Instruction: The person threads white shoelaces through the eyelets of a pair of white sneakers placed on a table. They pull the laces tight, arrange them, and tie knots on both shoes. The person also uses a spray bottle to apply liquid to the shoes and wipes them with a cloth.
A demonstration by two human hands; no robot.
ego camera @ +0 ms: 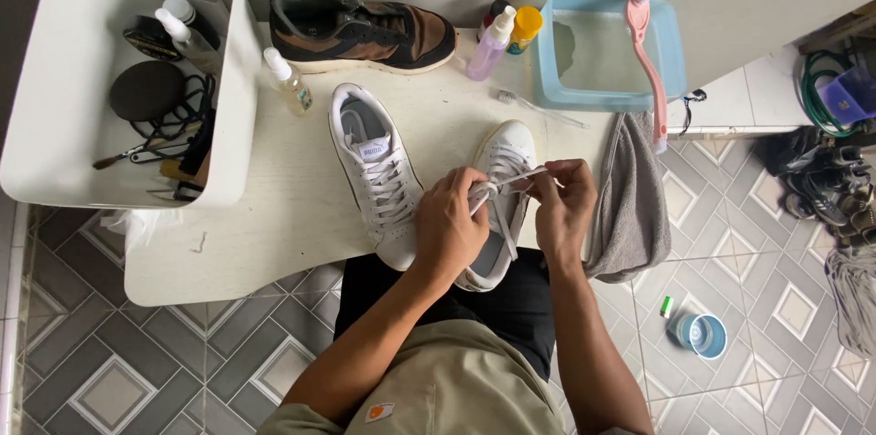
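Both hands pinched a white lace (516,181) over the right sneaker (500,207): left hand (449,227) near, right hand (564,202) beside it.

The person wears a short-sleeved shirt (456,380) in a dull olive-khaki cloth, with a small square patch (380,411) in orange and white sewn low on the chest. Dark, near-black trousers or shorts (511,303) cover the lap below it. Both forearms are bare from the sleeve edges down, and the left hand (449,227) and right hand (566,207) carry no gloves
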